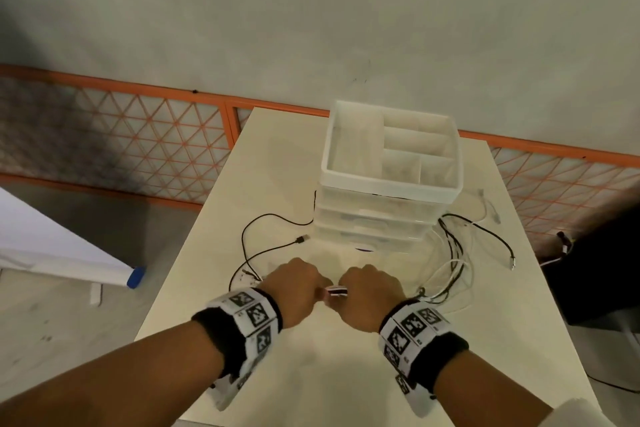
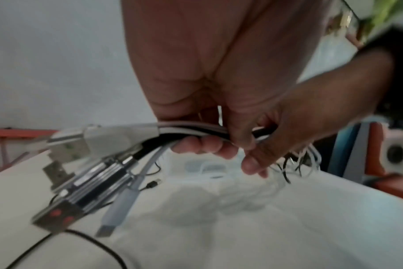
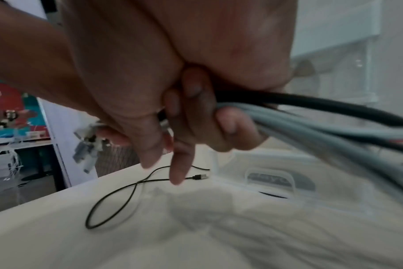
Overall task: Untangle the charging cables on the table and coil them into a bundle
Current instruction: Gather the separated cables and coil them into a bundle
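My left hand (image 1: 294, 284) and right hand (image 1: 372, 291) are close together above the white table (image 1: 311, 374), each gripping the same gathered bunch of charging cables (image 1: 335, 291). In the left wrist view the left fingers (image 2: 203, 145) curl round the black and white cords, and several USB plugs (image 2: 81, 163) stick out past them. In the right wrist view the right fingers (image 3: 230, 127) curl round the cords (image 3: 334, 127), which trail off right. That slack lies as a black and white tangle (image 1: 453, 264) at the right. One loose black cable (image 1: 263, 236) lies to the left.
A translucent stack of drawers (image 1: 391, 184) with a divided tray on top stands at the back middle of the table. A dark object (image 1: 606, 270) sits off the table's right edge. A white board with a blue cap (image 1: 135, 276) lies on the floor at the left.
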The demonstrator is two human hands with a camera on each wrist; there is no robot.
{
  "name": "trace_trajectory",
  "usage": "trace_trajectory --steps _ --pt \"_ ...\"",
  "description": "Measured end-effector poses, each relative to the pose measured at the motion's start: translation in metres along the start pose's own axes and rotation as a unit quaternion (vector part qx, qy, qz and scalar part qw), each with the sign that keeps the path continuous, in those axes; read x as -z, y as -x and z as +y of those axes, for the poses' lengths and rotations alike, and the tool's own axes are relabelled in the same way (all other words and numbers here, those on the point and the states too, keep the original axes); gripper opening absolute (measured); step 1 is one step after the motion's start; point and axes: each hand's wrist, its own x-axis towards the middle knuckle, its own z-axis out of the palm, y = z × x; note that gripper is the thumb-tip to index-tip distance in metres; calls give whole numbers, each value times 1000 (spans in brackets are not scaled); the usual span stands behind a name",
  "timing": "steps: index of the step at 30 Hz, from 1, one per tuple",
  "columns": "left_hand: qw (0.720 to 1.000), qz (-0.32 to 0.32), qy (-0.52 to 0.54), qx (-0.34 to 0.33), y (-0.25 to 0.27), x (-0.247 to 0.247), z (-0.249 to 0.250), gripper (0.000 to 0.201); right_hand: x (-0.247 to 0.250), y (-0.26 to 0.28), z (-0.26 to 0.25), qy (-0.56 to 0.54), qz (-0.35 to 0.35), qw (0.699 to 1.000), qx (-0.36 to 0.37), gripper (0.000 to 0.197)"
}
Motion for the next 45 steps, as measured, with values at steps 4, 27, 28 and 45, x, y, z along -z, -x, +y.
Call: trace_trajectory --steps 4,27,28,45 --pt "1000 27 -13 -5 -8 -13 -6 32 -3 -4 1 -71 -24 996 -57 39" --pt "913 30 113 392 -17 -33 -100 36 20 -6 22 -329 66 939 -77 40" --pt "915 31 103 388 -17 -36 -99 41 21 -6 22 -342 66 934 -82 39" --pt "877 88 368 297 -22 -24 -37 13 22 8 32 -422 89 896 -107 36"
